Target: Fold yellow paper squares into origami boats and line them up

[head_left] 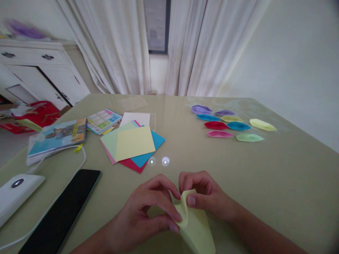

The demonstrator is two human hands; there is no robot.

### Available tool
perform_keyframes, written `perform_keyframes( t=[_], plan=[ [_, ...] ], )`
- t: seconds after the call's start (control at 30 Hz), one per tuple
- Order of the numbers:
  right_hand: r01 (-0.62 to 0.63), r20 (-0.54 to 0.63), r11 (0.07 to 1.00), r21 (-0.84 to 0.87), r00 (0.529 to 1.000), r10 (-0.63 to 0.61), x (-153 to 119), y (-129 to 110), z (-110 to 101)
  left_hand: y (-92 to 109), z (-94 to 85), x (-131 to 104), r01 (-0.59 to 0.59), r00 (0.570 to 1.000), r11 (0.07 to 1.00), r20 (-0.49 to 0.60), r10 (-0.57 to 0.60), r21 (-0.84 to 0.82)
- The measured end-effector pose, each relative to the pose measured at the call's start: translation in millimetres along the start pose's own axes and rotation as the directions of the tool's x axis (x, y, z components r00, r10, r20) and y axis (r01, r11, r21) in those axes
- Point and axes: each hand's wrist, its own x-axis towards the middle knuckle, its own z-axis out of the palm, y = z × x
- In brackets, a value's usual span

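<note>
A pale yellow sheet of folding paper (198, 229), partly folded, is between my two hands at the near edge of the view. My left hand (150, 204) pinches its left side between thumb and fingers. The thumb of my right hand (203, 192) presses on the top end, with the fingers curled behind it. A raised crease runs down near the thumbs; the lower end of the paper leaves the frame. Beyond my left hand lies a fanned stack of coloured paper squares (135, 143), pale yellow on top.
Several folded paper boats (219, 134) in various colours lie at the right back of the table (265, 183). On the left are a black phone (63, 208), a white device (18, 194) with a cable, a book (58, 135) and a patterned sheet (104, 120).
</note>
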Motion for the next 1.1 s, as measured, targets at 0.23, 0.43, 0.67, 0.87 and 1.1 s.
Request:
perform_keyframes(
  t=[0.23, 0.43, 0.67, 0.87, 1.1],
  plan=[
    [-0.007, -0.003, 0.998, -0.07, 1.0, 0.007, 0, -1, 0, -4, 3.6, -4, -0.037, 0.998, 0.999, 0.053, 0.036, 0.021],
    [-0.009, 0.002, 0.998, -0.067, 1.0, 0.009, 0, 1, 0, -7, 2.6, -9, -0.191, 0.981, 0.965, 0.064, 0.182, 0.181],
    [-0.015, -0.002, 0.999, -0.041, 1.0, 0.015, 1, 2, -2, -14, 5.9, -15, -0.228, 0.973, 0.939, 0.088, 0.213, 0.256],
    [-0.042, -0.008, 0.999, -0.034, 0.999, 0.042, 0, 2, -2, -7, 3.5, -14, -0.247, 0.969, 0.893, 0.102, 0.225, 0.378],
    [-0.039, -0.002, 0.999, -0.022, 0.999, 0.039, 0, 1, 0, -8, 2.5, -8, -0.208, 0.978, 0.915, 0.049, 0.204, 0.345]
  ],
)
